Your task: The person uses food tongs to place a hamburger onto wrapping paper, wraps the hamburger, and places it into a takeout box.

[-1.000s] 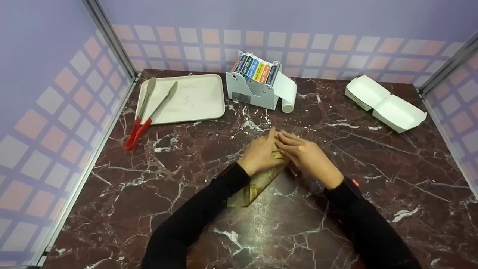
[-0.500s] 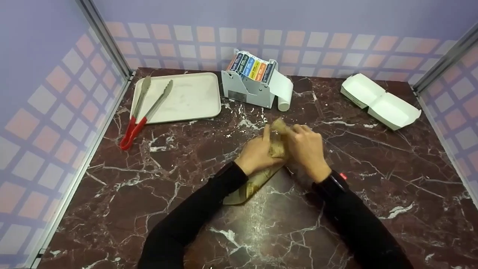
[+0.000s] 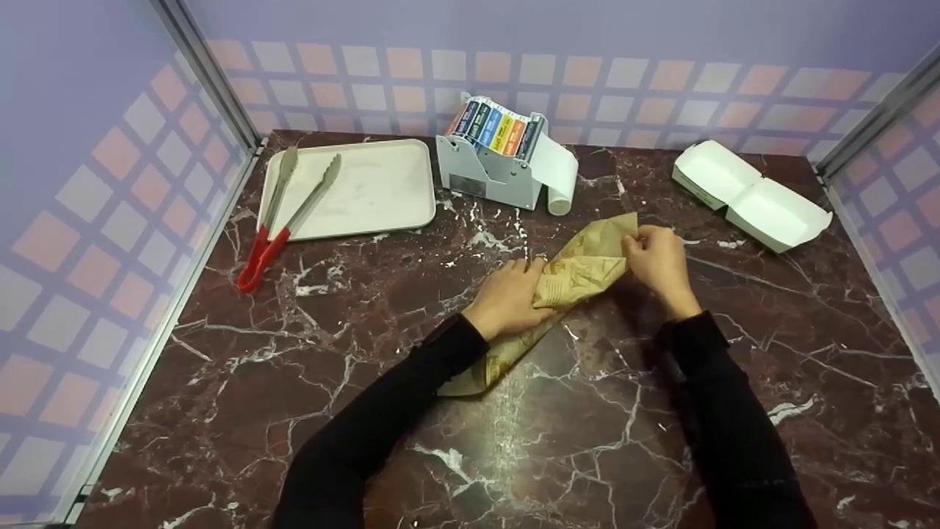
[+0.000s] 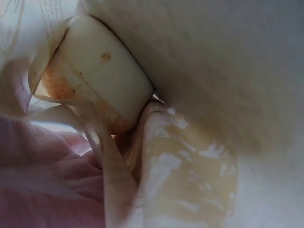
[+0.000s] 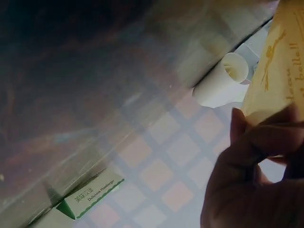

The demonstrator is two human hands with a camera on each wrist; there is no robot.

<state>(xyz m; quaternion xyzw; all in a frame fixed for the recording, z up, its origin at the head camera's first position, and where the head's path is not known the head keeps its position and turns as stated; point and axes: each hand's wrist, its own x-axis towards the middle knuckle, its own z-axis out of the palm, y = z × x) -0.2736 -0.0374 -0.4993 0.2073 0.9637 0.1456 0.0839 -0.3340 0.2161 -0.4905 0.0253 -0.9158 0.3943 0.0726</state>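
Observation:
Printed brown wrapping paper (image 3: 587,275) lies diagonally on the table, folded along its length, its upper right end raised and spread. My left hand (image 3: 510,297) grips the folded middle, fingers on the far side and thumb on the near side. In the left wrist view, a pale, bread-like piece (image 4: 102,71) with browned, orange-stained patches shows inside the paper; the left palm (image 4: 52,175) is beside it. My right hand (image 3: 659,261) pinches the paper's upper right corner between thumb and curled fingers, also seen in the right wrist view, where the hand (image 5: 261,166) holds the printed paper (image 5: 273,71).
A white tray (image 3: 382,191) with red-handled tongs (image 3: 261,257) stands back left. Behind the paper is a label dispenser (image 3: 488,165) with a white roll (image 3: 559,198). An unfolded white burger box (image 3: 778,213) sits back right. Tiled-pattern walls enclose the table.
My right hand has moved right and slightly up, drawing the paper's end outward from its bunched state into a spread flap. My left hand stays on the middle of the paper.

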